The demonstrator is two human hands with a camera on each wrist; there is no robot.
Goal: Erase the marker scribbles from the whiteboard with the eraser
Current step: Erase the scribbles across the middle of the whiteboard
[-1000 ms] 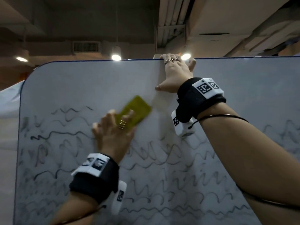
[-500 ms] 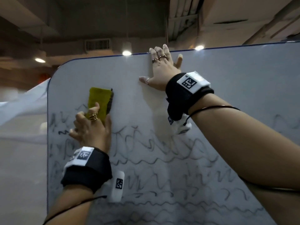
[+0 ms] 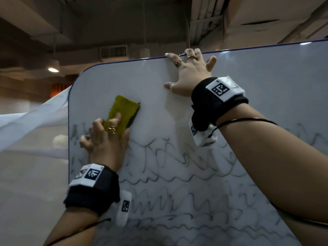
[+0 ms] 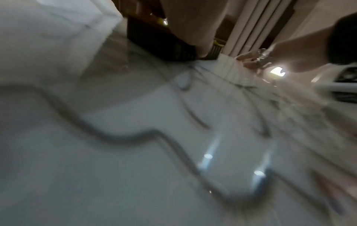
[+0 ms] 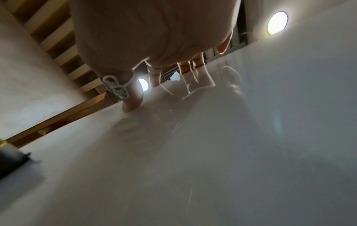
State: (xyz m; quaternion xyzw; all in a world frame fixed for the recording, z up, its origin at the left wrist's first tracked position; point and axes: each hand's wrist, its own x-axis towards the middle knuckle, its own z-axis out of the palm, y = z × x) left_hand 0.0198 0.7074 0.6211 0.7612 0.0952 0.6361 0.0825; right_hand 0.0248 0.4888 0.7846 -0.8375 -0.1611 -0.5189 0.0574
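The yellow eraser [image 3: 124,115] is pressed flat against the whiteboard [image 3: 266,96] near its upper left corner, just above the top row of marker scribbles [image 3: 177,174]; it is grasped by the left hand [image 3: 106,142], fingers curled over its lower end; the right hand [image 3: 190,75] is laid on the board at the top edge [image 3: 124,61], fingers spread and straight, thumb apart, nothing being gripped; the left wrist view is blurred.
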